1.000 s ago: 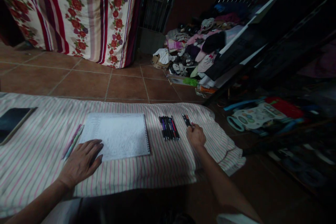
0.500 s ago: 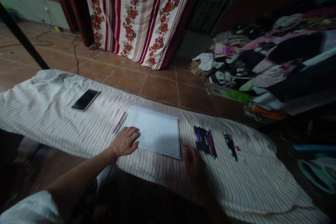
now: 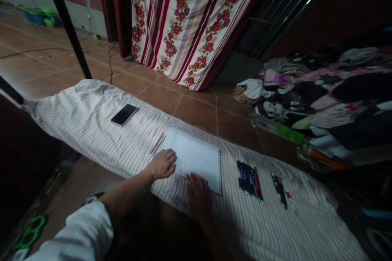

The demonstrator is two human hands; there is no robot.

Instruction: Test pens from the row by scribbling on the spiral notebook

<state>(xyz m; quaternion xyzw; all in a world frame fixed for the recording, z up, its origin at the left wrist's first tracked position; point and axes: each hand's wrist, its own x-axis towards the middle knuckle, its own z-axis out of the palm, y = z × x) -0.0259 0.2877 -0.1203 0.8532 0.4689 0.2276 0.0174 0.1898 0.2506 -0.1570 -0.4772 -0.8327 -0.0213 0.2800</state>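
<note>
The notebook under the fingers is white, the cloth around them white striped pink and green, the pens to their right mostly black.

Matt paper notebook, glossy phone

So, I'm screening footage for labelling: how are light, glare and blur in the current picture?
Head view: dim, uneven light, right hand darker than left hand; head view, top right: glints on the metal grille; head view, centre: notebook pale, its marks too faint to read; head view, right: clothes pile murky and soft.
</note>
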